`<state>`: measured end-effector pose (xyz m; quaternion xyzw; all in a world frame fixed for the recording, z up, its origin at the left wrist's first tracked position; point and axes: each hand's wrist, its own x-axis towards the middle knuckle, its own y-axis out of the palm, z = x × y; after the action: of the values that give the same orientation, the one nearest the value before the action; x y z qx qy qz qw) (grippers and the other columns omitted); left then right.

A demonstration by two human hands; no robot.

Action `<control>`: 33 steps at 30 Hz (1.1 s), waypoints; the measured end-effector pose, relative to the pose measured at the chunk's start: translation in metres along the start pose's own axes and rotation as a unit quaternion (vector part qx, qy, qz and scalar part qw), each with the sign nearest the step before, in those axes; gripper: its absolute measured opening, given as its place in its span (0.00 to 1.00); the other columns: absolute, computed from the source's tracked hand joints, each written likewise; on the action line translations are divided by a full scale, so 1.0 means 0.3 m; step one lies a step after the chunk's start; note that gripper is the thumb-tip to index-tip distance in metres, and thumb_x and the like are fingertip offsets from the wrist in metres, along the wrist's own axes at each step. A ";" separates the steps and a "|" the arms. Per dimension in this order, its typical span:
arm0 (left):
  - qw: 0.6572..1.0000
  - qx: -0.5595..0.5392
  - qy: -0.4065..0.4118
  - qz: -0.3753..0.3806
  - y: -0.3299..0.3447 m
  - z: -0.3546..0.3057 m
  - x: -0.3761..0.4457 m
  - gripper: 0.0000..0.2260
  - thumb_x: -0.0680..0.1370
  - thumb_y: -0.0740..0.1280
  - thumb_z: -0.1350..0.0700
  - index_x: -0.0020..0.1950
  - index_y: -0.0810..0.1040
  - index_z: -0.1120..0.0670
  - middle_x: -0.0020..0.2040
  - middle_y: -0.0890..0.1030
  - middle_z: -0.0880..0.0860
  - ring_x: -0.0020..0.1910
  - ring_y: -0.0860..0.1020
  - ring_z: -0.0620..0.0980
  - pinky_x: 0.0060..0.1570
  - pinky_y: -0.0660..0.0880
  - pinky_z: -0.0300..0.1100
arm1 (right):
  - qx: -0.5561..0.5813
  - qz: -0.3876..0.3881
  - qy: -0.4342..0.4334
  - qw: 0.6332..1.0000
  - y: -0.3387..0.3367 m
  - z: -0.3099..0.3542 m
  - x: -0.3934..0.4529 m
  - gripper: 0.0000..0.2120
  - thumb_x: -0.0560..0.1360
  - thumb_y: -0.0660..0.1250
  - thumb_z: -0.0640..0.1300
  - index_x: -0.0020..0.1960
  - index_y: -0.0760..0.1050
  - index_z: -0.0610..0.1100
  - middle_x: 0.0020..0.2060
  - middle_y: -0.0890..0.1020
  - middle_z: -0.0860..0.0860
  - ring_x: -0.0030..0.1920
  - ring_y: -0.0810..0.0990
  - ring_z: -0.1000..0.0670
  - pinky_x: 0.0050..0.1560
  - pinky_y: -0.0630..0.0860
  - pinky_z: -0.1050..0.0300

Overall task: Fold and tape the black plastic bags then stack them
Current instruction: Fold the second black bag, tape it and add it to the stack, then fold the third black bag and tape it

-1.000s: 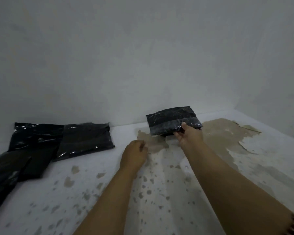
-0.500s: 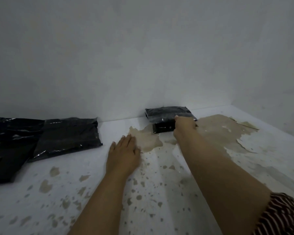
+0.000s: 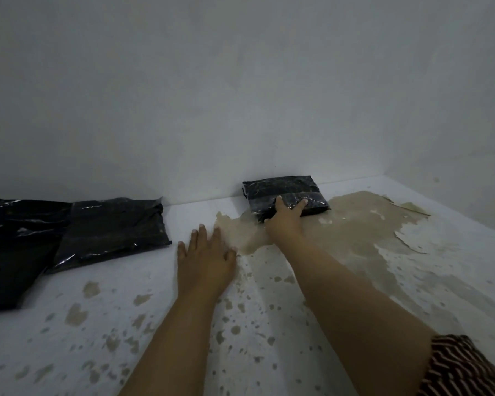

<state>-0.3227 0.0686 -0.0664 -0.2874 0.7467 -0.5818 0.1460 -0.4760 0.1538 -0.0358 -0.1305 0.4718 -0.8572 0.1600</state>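
A folded black plastic bag (image 3: 283,190) with a clear tape band across it lies on the floor against the wall. My right hand (image 3: 286,217) reaches out to its near edge, with fingers spread on top and the thumb at the front-left corner. My left hand (image 3: 205,257) lies flat on the floor with its fingers apart, holding nothing, left of the folded bag. A flat unfolded black bag (image 3: 112,230) lies to the left of it. More black bags (image 3: 17,241) overlap at the far left edge.
The white floor (image 3: 269,338) has peeled patches and brown spots, with a large bare patch (image 3: 369,230) by the folded bag. A white wall (image 3: 240,110) stands behind, and a side wall (image 3: 469,152) closes the right corner. A striped sleeve (image 3: 463,367) shows at the lower right.
My right hand has carried the folded bag forward and set it down against the wall. My left hand has opened from a loose fist and flattened on the floor.
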 end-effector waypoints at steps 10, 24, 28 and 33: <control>1.000 -0.008 -0.012 0.002 -0.001 -0.006 0.008 0.30 0.83 0.48 0.44 0.80 0.46 0.58 0.81 0.46 0.55 0.79 0.45 0.51 0.77 0.41 0.50 | -0.029 0.070 0.048 0.996 -0.076 0.039 0.039 0.35 0.78 0.55 0.33 0.79 0.42 0.46 0.75 0.41 0.33 0.75 0.50 0.33 0.72 0.61 0.41; 1.000 -0.010 0.027 -0.010 -0.092 0.172 -0.312 0.24 0.84 0.45 0.44 0.80 0.49 0.45 0.80 0.47 0.46 0.79 0.46 0.45 0.76 0.43 0.44 | 0.114 0.008 -0.070 0.991 -0.138 0.110 -0.321 0.17 0.78 0.57 0.35 0.61 0.78 0.43 0.61 0.79 0.46 0.55 0.77 0.47 0.49 0.74 0.62; 0.999 -0.017 0.027 -0.040 -0.151 0.288 -0.529 0.23 0.84 0.49 0.45 0.79 0.53 0.45 0.80 0.51 0.46 0.78 0.50 0.44 0.75 0.47 0.42 | 0.140 0.034 -0.142 0.979 -0.055 0.187 -0.552 0.12 0.78 0.59 0.37 0.54 0.80 0.45 0.53 0.82 0.48 0.44 0.76 0.53 0.30 0.66 0.76; 0.996 -0.002 0.041 -0.083 -0.247 0.473 -0.785 0.20 0.83 0.55 0.47 0.74 0.68 0.48 0.74 0.67 0.46 0.72 0.67 0.45 0.68 0.65 0.43 | 0.139 0.072 -0.214 0.964 0.077 0.292 -0.803 0.13 0.78 0.59 0.35 0.52 0.82 0.43 0.53 0.82 0.48 0.36 0.73 0.59 0.33 0.66 0.76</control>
<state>-0.0388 0.0866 -0.0630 -0.3248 0.7269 -0.6015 0.0661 -0.2193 0.1709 -0.0273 -0.2533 0.3107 -0.8527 0.3349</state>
